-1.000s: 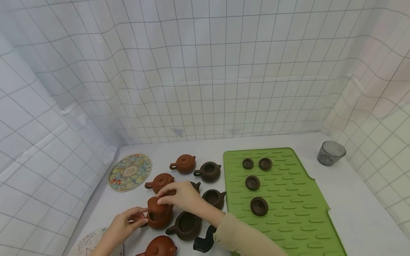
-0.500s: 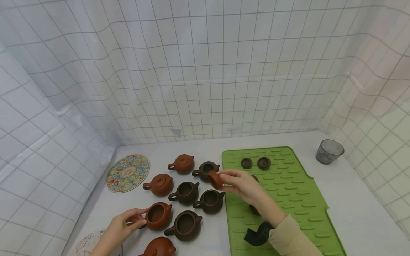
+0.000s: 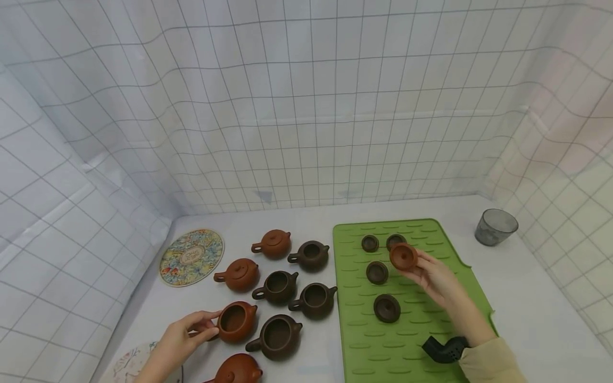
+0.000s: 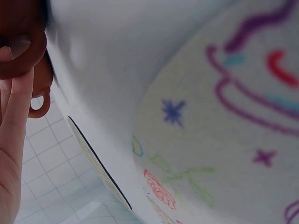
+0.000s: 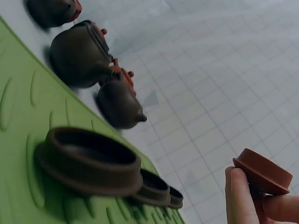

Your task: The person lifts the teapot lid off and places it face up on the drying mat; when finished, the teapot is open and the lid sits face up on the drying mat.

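My left hand (image 3: 184,340) pinches the handle of a lidless reddish-brown teapot (image 3: 237,322) at the lower left; the left wrist view shows the fingers at its handle (image 4: 32,56). Over the green mat, my right hand (image 3: 438,276) holds a reddish-brown lid (image 3: 403,257) by its edge, underside up. In the right wrist view the lid (image 5: 264,171) sits between thumb and fingers, above the mat. Several dark lids lie underside up on the mat, among them one (image 3: 377,272) left of the held lid and one (image 3: 387,308) nearer me.
Several dark teapots without lids (image 3: 278,337) stand left of the green mat (image 3: 364,361). Reddish-brown teapots with lids (image 3: 241,275) stand further left. A patterned round mat (image 3: 192,258) lies at the back left, a drawn-on disc (image 3: 139,364) in front. A grey glass (image 3: 496,227) stands at the right.
My right hand has lifted the reddish-brown lid off the teapot and carried it right, over the green mat, turning its underside up. My left hand has stayed at the teapot's handle.
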### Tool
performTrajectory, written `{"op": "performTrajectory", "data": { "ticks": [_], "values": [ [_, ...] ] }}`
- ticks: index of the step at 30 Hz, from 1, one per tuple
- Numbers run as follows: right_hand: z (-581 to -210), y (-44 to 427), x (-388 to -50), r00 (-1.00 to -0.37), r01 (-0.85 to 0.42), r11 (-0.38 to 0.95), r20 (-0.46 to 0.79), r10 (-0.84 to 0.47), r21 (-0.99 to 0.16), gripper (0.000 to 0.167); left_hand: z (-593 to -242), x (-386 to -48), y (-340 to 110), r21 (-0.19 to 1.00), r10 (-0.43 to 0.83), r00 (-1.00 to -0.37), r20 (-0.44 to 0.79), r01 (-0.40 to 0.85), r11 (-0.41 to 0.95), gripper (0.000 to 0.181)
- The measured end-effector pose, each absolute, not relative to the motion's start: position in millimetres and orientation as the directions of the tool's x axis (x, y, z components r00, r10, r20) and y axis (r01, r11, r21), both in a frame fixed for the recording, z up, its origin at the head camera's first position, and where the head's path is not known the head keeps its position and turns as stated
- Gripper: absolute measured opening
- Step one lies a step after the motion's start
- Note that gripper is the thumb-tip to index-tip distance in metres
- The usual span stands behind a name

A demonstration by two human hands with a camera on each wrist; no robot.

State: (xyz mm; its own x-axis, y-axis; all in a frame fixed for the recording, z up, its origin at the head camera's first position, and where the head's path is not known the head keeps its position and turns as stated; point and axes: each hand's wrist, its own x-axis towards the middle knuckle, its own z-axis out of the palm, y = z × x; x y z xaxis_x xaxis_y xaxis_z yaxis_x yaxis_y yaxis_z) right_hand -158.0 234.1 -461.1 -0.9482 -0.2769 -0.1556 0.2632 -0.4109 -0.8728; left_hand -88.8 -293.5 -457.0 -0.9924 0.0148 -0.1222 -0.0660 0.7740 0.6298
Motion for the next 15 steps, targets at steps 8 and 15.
{"op": "performTrajectory", "data": {
  "ticks": [8,15],
  "values": [
    [-480.3,253.6,-161.2,-0.944,0.29,-0.098,-0.268,-0.192,-0.952,0.068,-456.6,-87.6,-292.5,0.633,0.007,-0.993,-0.119,-0.071,0.771,0.032],
    [-486.1,250.1,-161.0,-0.943,0.301,0.2,-0.322,-0.082,-0.933,0.074,-456.8,-86.7,-292.4,0.651,0.02,-0.994,-0.107,-0.055,0.757,0.031]
  ]
}}
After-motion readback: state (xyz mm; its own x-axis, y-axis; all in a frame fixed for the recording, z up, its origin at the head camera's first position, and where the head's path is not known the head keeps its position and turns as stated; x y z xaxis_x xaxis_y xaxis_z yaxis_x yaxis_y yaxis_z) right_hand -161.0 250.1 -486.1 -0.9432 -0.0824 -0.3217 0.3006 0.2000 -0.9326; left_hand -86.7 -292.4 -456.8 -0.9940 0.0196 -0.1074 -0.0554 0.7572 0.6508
